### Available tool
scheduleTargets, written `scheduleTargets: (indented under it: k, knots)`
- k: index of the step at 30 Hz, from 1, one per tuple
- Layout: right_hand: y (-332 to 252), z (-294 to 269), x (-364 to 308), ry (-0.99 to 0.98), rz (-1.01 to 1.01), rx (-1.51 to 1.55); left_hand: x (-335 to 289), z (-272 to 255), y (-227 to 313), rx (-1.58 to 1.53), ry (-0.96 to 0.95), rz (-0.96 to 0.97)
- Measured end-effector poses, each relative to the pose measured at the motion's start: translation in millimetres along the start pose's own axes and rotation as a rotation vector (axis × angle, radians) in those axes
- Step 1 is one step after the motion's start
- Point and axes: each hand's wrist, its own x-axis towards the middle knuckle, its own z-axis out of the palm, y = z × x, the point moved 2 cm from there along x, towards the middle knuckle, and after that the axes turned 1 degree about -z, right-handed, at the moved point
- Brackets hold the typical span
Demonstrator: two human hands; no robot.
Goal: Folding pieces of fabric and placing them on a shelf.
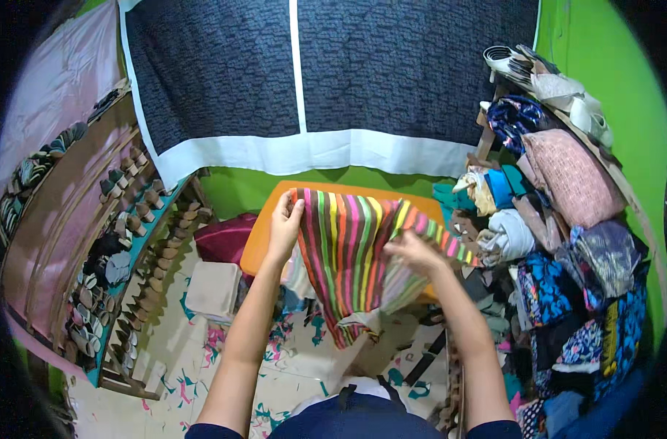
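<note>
A cloth with bright stripes [351,249] in pink, yellow, green, orange and brown hangs in front of me, its lower end drooping to a point. My left hand [286,223] is closed on its upper left corner, thumb and fingers pinched together. On the other side my right hand [414,252] is curled against the cloth and looks closed on it, slightly smeared by motion. Part of the cloth flares out past that hand to the right, also blurred. Behind it stands an orange table [264,238], mostly covered from view by the cloth.
Left, a rack [139,249] carries rows of shoes. Folded beige cloth [212,289] and a maroon bundle [227,238] lie near the table. Piled clothes and a pink pillow [578,175] crowd the right side. Fabric scraps [183,391] litter the tiled floor. A dark curtain [209,69] hangs behind.
</note>
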Motion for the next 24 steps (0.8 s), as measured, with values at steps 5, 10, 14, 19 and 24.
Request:
scheduleTargets:
  k: [5,10,14,19,24]
  knots:
    - [16.2,-29.7,52.8,0.234,-0.204,-0.158,27.0,32.1,-31.1,0.082,-0.155,-0.052]
    - [-43.3,-46.3,78.0,0.086,-0.658,0.646,36.6,25.3,-61.2,0.445,-0.452,-0.458]
    - [13.8,-66.5,121.5,0.006,0.064,0.174,63.1,40.6,-61.0,-0.090,-0.176,-0.291]
    - [-11.6,-67.3,127.8,-0.168,-0.312,0.546,111.6,16.0,-68.1,-0.114,-0.045,-0.327]
    - [-35.9,-65.4,166.5,-0.144,-0.288,0.687,150.3,32.7,-79.4,0.102,-0.261,-0.283]
